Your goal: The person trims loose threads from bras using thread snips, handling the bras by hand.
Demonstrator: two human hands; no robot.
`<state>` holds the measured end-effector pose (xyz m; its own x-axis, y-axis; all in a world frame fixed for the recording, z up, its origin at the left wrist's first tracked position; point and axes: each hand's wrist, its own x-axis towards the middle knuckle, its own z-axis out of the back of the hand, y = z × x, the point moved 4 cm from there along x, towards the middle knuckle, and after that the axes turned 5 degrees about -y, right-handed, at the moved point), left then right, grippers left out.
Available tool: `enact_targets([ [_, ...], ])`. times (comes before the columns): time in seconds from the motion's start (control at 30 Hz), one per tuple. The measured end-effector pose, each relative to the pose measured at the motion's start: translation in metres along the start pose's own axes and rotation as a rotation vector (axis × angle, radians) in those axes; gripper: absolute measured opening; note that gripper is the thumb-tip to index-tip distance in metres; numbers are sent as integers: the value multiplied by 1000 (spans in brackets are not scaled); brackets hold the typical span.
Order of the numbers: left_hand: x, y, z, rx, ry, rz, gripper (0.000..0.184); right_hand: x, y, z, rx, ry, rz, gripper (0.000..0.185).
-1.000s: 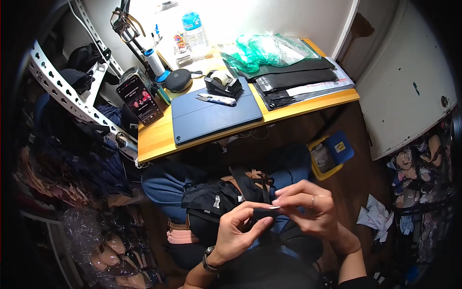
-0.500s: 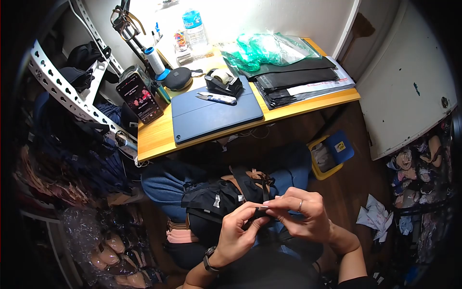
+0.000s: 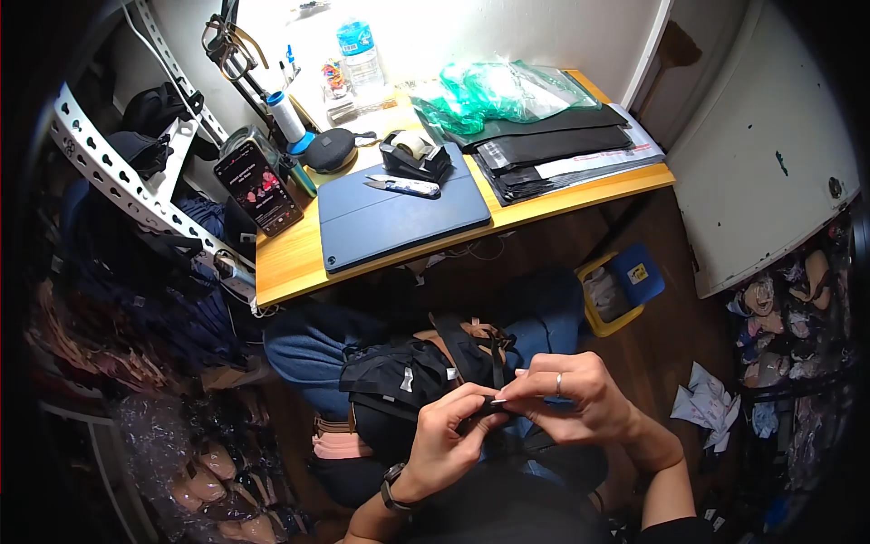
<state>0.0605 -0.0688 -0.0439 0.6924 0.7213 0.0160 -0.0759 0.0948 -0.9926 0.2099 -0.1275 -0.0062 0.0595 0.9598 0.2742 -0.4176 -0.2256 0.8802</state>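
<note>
Both hands meet above my lap. My left hand (image 3: 450, 426) is closed in a pinch on a small piece of black fabric (image 3: 489, 404). My right hand (image 3: 573, 399), with a ring on it, pinches the same piece from the other side; a tiny white edge shows between the fingertips, too small to make out. Just beyond the hands, black garments (image 3: 381, 372) with white tags (image 3: 406, 379) and straps lie over my jeans, partly over tan pieces (image 3: 444, 343). Folded pink and brown fabric (image 3: 341, 444) sits to the left of them.
Ahead stands a wooden desk (image 3: 290, 276) with a tablet case (image 3: 399, 231), thread snips (image 3: 403, 185), a tape dispenser (image 3: 415, 156), a phone (image 3: 259, 189) and black mailing bags (image 3: 553, 145). A yellow bin (image 3: 616, 326) is on the floor; bagged garments (image 3: 199, 480) lie at left.
The right fingertips have shifted slightly, and the white edge between the hands sits at a different angle. The view has moved a little. Both hands keep their pinch.
</note>
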Motion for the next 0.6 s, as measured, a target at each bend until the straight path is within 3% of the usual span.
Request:
enact_targets([
  [0.6,-2,14,-2,-218,-2,113,10,-9,-6,4,105,3,-42,27],
])
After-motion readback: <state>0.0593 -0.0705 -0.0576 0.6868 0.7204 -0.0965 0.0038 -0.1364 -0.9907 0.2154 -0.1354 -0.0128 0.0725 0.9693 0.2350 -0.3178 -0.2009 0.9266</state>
